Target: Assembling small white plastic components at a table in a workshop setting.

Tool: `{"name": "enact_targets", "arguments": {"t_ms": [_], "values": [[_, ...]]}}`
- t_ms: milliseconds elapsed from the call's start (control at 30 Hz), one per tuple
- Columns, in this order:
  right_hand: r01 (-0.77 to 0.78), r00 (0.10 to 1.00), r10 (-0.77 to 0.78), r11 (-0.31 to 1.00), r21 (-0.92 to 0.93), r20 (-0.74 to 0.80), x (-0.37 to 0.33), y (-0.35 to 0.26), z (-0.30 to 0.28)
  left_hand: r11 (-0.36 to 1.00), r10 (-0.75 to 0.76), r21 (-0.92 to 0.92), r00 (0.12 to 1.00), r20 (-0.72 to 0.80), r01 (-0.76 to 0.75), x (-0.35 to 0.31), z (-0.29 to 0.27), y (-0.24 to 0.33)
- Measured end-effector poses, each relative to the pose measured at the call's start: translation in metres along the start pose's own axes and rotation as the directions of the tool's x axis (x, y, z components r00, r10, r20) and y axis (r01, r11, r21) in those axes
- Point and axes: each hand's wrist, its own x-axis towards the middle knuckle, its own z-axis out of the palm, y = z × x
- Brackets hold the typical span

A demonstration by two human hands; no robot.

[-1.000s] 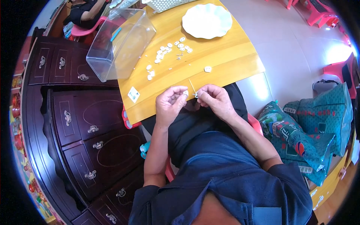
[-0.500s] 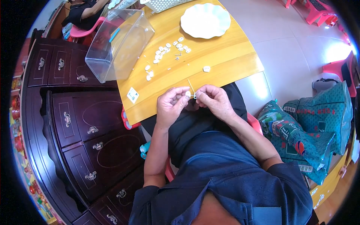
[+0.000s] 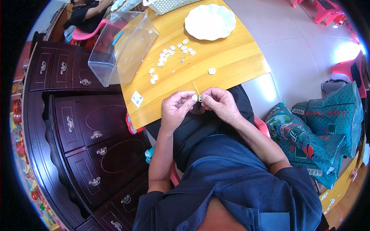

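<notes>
Just off the table's near edge, my left hand (image 3: 175,111) pinches a small round cream-white piece (image 3: 195,97) between thumb and fingers. Close beside it, my right hand (image 3: 222,104) is closed on a tiny pale ring-like piece (image 3: 200,99), too small to make out fully. A thin yellowish strand (image 3: 195,87) sticks up between the fingertips; which piece it joins I cannot tell. Several white oval pieces with dark marks (image 3: 163,58) lie loose on the yellow wooden table (image 3: 227,54), with small grey metal bits (image 3: 182,59) near them.
A clear plastic box (image 3: 104,57) stands at the table's left, a scalloped white dish (image 3: 210,22) at the far side. One white piece (image 3: 211,71) and a card (image 3: 137,98) lie nearer. Dark drawers (image 3: 104,131) flank my left, teal sacks (image 3: 323,115) my right. Another person sits far left.
The round piece in my left hand has come slightly nearer to my right fingertips. Both hands keep their pinch, and the loose pieces lie as before.
</notes>
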Motion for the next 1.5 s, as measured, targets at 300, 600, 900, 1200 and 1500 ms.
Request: {"name": "enact_targets", "arguments": {"t_ms": [300,600,900,1200,1500], "values": [[-0.047,0.998,0.044,0.996,0.076,0.044,-0.001,-0.003,0.0,0.997,0.015,0.08,0.999,0.045,-0.018,0.001,0.004,0.004],[-0.106,0.99,0.082,0.966,0.236,0.11,0.001,0.002,-0.001,0.945,0.129,0.289,0.986,0.105,-0.155,0.005,0.007,0.011],[-0.077,0.995,0.091,0.951,0.301,-0.033,-0.001,0.0,0.001,0.571,0.409,0.753,0.909,0.083,-0.325,0.007,0.034,0.016],[-0.074,0.997,0.08,0.96,0.269,-0.012,0.0,0.001,-0.002,0.55,0.452,0.736,0.882,0.135,-0.395,0.009,0.03,0.011],[-0.079,0.997,0.073,0.972,0.22,0.035,0.005,-0.002,-0.007,0.658,0.301,0.625,0.908,0.292,-0.419,0.032,0.007,0.024]]}}
